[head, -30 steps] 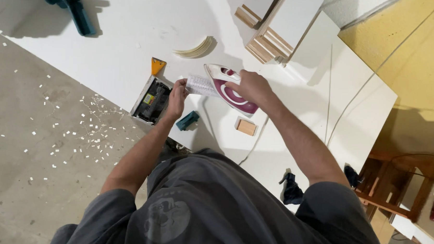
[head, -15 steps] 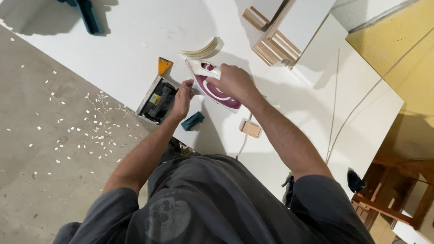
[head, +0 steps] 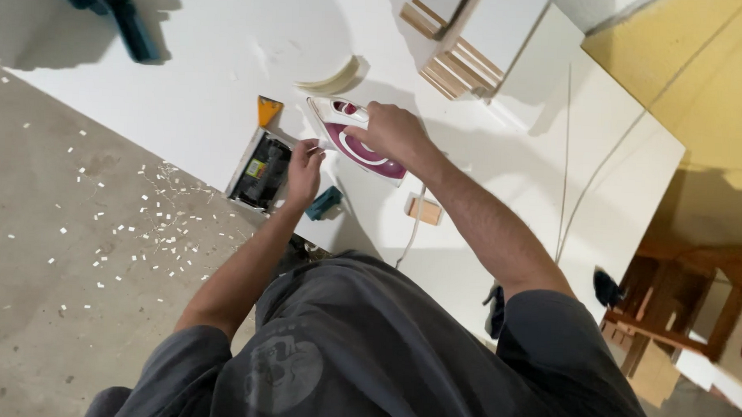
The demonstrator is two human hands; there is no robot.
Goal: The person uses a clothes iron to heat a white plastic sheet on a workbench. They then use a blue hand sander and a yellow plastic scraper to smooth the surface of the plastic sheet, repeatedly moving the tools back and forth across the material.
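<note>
White board table (head: 186, 79) carries one purple-and-white clothes iron (head: 358, 142), gripped by the right hand (head: 397, 134) closed round its handle. Just beside it, the left hand (head: 304, 169) presses, fingers bent, against one dark boxy tool (head: 261, 170). One orange scraper (head: 268, 110), one teal block (head: 323, 203) and one small wooden block (head: 425, 210) lie near.

Iron (head: 358, 145) handle hidden under right hand (head: 396, 134)

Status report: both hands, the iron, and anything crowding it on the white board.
Right hand grips white-and-magenta clothes iron. Left hand on white board beside it. Orange scraper, teal block close by.
</note>
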